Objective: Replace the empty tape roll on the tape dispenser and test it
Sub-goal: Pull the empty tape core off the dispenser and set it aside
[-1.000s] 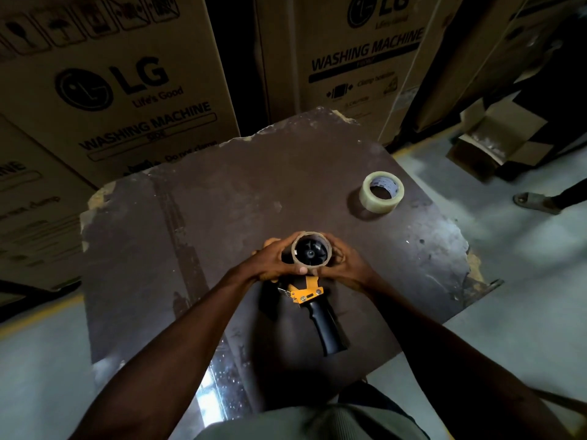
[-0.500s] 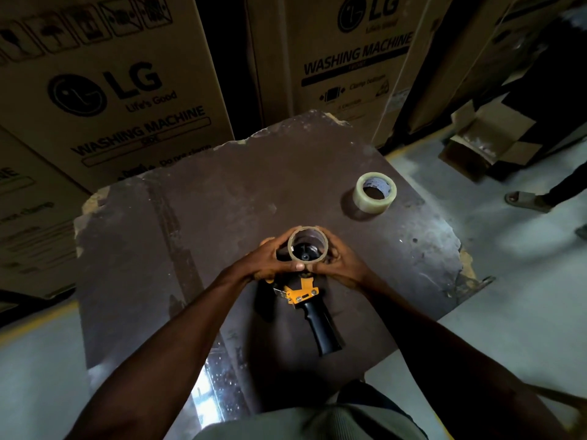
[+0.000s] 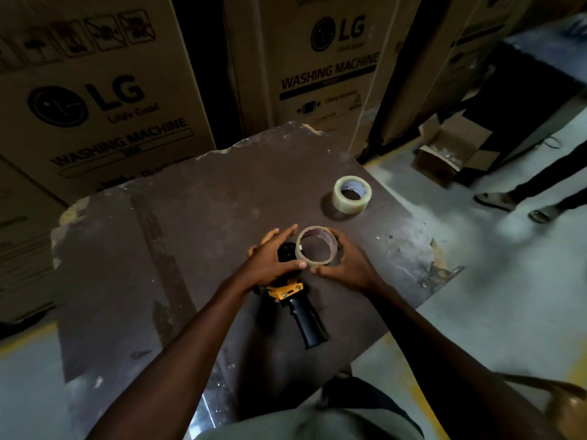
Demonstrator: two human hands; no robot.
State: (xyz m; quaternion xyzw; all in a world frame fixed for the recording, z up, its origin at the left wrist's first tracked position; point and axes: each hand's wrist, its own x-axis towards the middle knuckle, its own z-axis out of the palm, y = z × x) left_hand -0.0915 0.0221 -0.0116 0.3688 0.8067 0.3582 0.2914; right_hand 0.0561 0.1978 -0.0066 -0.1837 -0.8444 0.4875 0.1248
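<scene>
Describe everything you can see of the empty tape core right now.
The empty tape core is a thin brownish cardboard ring with an open center, through which the dark tabletop shows. It is off the tape dispenser, just right of the dispenser's black hub. The right hand cups its right side; the left hand has its thumb at the lower rim and a fingertip near the top. Whether it rests on the table or is held just above cannot be told.
</scene>
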